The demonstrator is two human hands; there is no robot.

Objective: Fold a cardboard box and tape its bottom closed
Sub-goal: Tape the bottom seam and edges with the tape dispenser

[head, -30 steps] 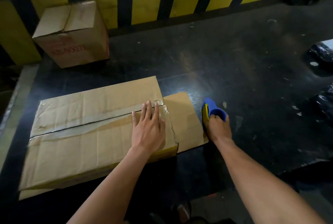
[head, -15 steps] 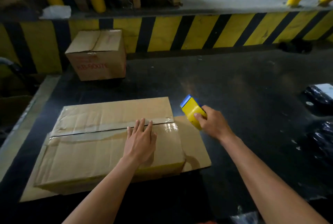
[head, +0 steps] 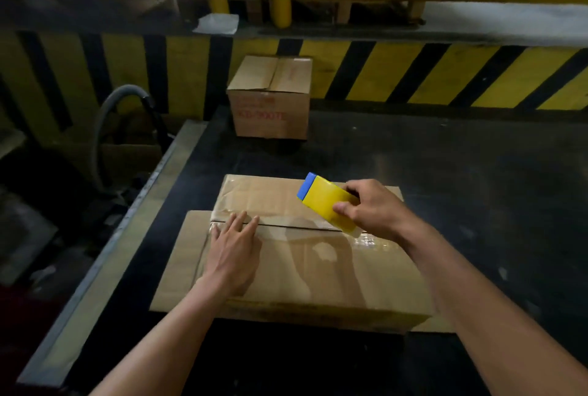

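Note:
A brown cardboard box [head: 318, 274] lies on the dark table with its two flaps closed upward and a clear tape strip along the seam. My left hand [head: 234, 247] presses flat on the left end of the seam, fingers straight. My right hand [head: 372, 208] grips a yellow and blue tape dispenser [head: 326, 201], held tilted over the seam's right part, its lower end touching the shiny tape. A flat cardboard sheet [head: 181, 262] sticks out from under the box on the left.
A second closed carton [head: 270, 99] with red print stands at the table's far edge, before a yellow and black striped wall [head: 445, 74]. A grey hose [head: 108, 115] curves off the table's left side. The table's metal rim [head: 127, 230] runs along the left.
My right hand lifted the tape dispenser off the table beside the box and brought it leftward over the seam. My left hand slid left along the seam. The view tilted up.

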